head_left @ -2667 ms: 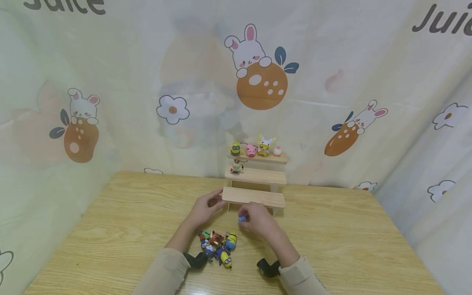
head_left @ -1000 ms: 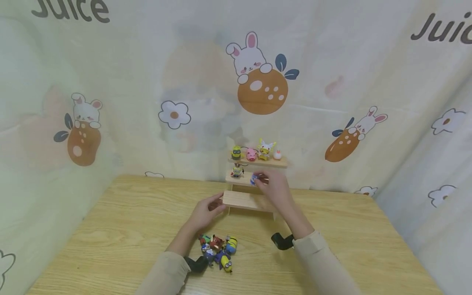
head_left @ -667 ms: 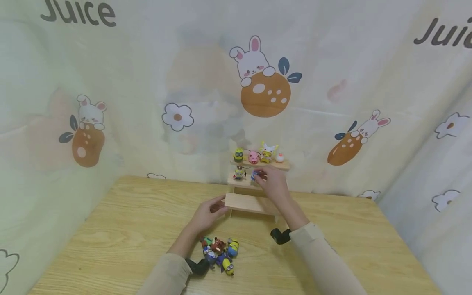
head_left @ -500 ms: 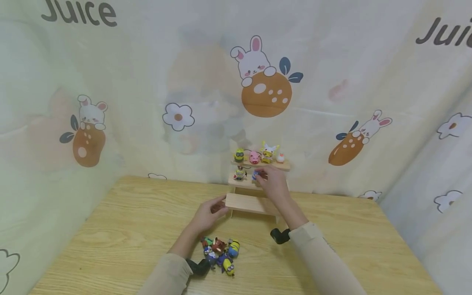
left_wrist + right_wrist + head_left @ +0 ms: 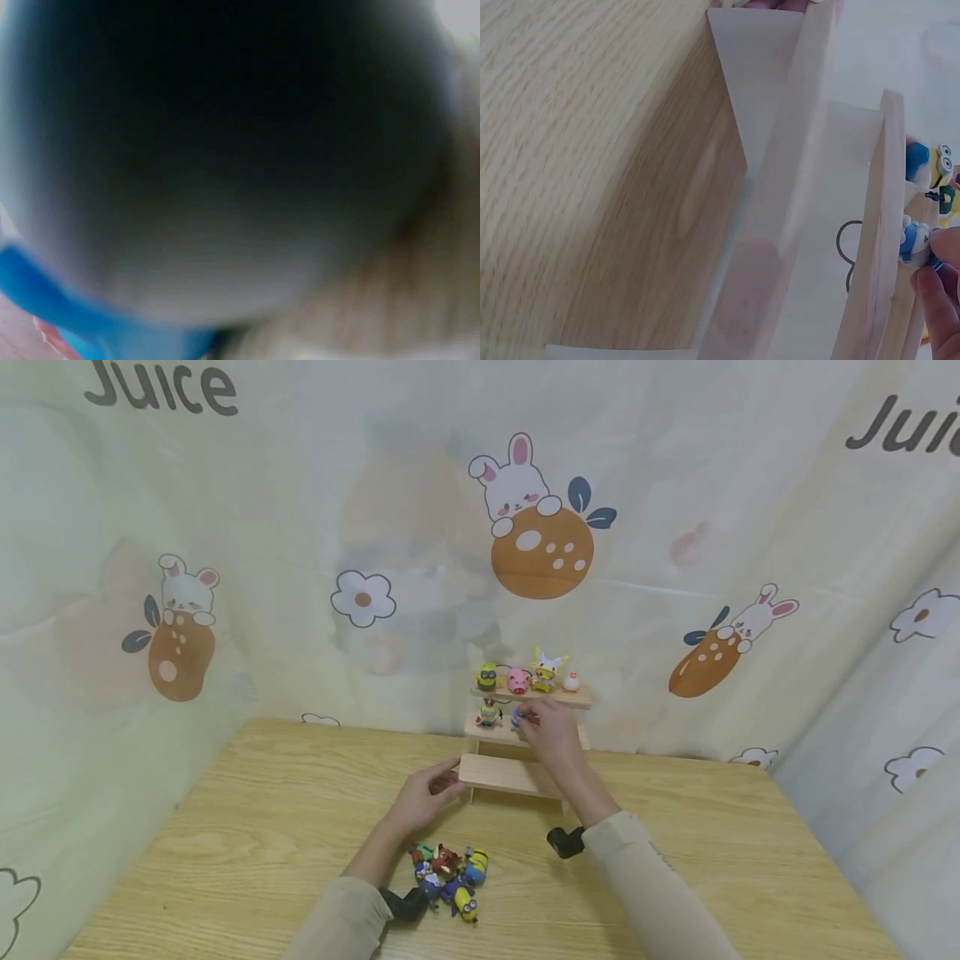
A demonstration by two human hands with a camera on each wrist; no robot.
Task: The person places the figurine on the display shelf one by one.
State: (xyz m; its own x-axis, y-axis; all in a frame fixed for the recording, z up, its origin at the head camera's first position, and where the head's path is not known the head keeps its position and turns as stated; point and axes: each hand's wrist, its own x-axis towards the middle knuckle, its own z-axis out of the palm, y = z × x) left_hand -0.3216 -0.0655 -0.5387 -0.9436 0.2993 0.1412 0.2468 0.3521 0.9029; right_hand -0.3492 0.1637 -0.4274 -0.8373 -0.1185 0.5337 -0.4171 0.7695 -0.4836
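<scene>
A three-step wooden display stand (image 5: 510, 774) stands at the back of the table. My left hand (image 5: 422, 795) holds the left end of its lowest step, thumb towards the front. Over the middle step, my right hand (image 5: 553, 733) pinches a small blue-and-white figurine (image 5: 916, 241) between thumb and fingers; its base is at the step's surface. To its left stands a minion figurine (image 5: 487, 715) with a red-and-white cape. The top step bears a green-and-yellow minion figurine (image 5: 487, 677), a pink pig figurine (image 5: 518, 680), a yellow figurine with a white hood (image 5: 546, 672) and a small white figurine (image 5: 571, 682).
Several figurines lie in a heap near my left forearm, among them a purple-clad minion (image 5: 465, 905), a blue-clad minion (image 5: 476, 867) and a brown-red figure (image 5: 446, 859). A printed curtain (image 5: 420, 510) hangs behind the table (image 5: 247, 827). The left wrist view is mostly blocked by a dark blur.
My right hand has carried the blue-and-white figurine from the table before the stand up to the middle step, beside the caped minion. My left hand stays at the stand's left end.
</scene>
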